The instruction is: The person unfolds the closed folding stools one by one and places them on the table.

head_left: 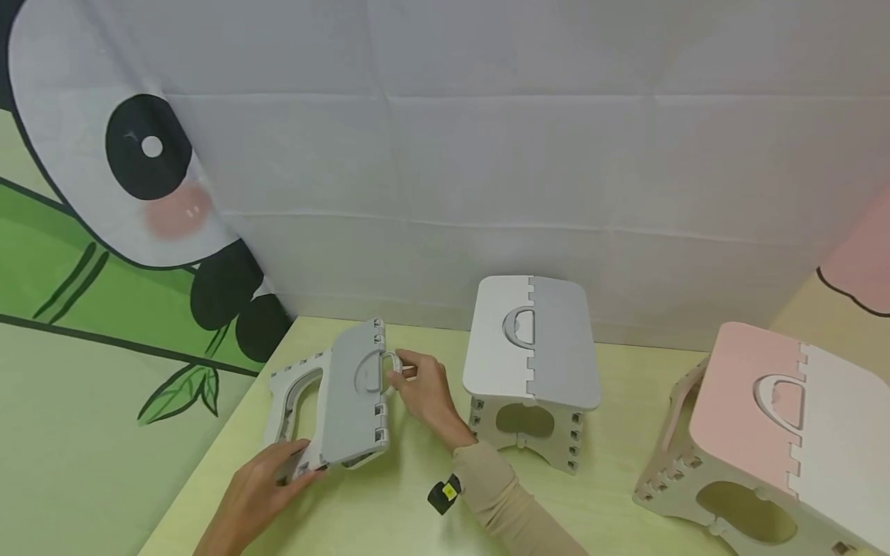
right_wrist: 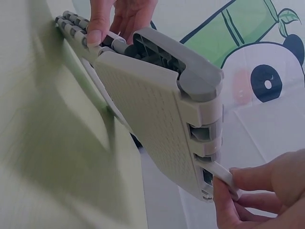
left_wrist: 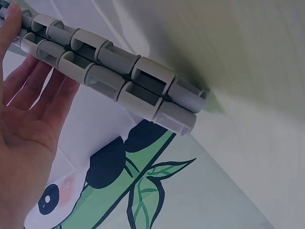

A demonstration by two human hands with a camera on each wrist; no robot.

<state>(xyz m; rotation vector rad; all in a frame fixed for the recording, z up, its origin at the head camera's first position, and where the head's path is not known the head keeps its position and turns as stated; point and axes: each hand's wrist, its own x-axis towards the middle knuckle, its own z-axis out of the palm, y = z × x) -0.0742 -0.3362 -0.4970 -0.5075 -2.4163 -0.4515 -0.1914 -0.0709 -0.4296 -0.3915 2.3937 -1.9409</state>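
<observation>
A folded grey-and-white step stool [head_left: 351,394] is held tilted above the left part of the table, its hinged edge facing right. My left hand [head_left: 260,483] grips its near end, thumb on one side and fingers on the other. With thumb and fingers, my right hand [head_left: 427,390] pinches the small carry handle [right_wrist: 226,177] on the hinged edge. In the left wrist view the stool's knuckled hinges [left_wrist: 128,81] run away from the left hand [left_wrist: 33,124]. The white textured top half [right_wrist: 138,95] shows in the right wrist view.
An unfolded white-and-grey stool [head_left: 563,332] stands right of my right hand. Farther right is an unfolded pink-and-white stool [head_left: 744,378]. The pale table [head_left: 417,510] meets a cloth backdrop [head_left: 487,170] with a panda picture at left. A black strap end [head_left: 443,494] hangs by my right sleeve.
</observation>
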